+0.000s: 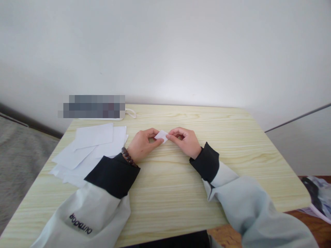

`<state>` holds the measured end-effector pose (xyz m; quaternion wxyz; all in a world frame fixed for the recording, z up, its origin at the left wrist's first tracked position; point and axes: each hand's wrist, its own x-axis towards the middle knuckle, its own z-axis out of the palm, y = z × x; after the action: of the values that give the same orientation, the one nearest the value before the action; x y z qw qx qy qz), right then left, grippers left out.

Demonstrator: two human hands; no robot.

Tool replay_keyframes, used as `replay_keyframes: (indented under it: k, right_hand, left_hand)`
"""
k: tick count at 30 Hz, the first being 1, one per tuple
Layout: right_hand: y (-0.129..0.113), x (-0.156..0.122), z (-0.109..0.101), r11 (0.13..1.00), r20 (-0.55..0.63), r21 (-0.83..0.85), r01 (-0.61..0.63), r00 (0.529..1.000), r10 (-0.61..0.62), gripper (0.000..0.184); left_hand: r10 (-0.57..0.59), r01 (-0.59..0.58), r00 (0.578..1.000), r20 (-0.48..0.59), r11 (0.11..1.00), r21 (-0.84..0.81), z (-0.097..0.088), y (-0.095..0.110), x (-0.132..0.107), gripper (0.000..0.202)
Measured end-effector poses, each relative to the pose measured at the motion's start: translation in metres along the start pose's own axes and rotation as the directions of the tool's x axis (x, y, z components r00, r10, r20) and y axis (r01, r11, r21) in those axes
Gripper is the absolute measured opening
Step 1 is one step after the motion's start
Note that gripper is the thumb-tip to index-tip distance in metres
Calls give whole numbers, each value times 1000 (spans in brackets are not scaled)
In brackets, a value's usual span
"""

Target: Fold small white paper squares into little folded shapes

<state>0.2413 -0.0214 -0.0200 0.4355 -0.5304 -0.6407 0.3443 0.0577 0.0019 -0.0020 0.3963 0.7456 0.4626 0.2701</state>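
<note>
A small folded piece of white paper [161, 135] is pinched between both my hands over the middle of a light wooden table [181, 193]. My left hand [141, 144] grips its left side with thumb and fingers closed; a dark bead bracelet [128, 157] circles that wrist. My right hand [185, 141] pinches the paper's right edge, fingers curled. Both forearms rest on the tabletop in grey sleeves with black cuffs.
Several loose white paper sheets [88, 148] lie spread on the table's left part. A white flat object with a cord loop [130, 113] sits at the back edge near the wall. A bag or wrapper [318, 199] lies on the floor at right.
</note>
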Motion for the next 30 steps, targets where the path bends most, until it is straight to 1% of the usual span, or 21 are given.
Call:
replay_keyframes:
  k: [4,8,12,16,19,21,27,30]
  right_hand:
    - [1,0,0,1000,-2,-5,3,1000,-3,20]
    - [1,1,0,999,-50,37,-3,999,5,20]
    - [0,0,0,999,-98,44,10,995,-6,20]
    - [-1,0,0,998,-67,-30,64,996,-65,19]
    - [-2,-1,0,996,-43,-56,67,997,-70,18]
    - [-2,-1,0,997,-35,-53,59,998,-61,17]
    - [-1,0,0,1000,-70,-5,27,997,-28,18]
    - [0,0,0,1000,-65,-7,25,998,-26,19]
  left_hand:
    - [-10,10,1000,13,1000,0,-1,0,1,25]
    - [-43,43,999,1,999,-32,-1,0,1,33]
    - [-15,15,1000,17,1000,-7,-3,1,1,38]
    - [10,-11,1000,19,999,50,-3,0,1,29]
    - [29,-29,1000,3,990,135,-2,-2,0,25]
    - [37,-35,999,-7,987,159,-2,-2,0,25]
    - [1,-1,1000,-6,996,85,-3,-1,0,33]
    - [8,-6,1000,-21,996,87,-3,0,0,36]
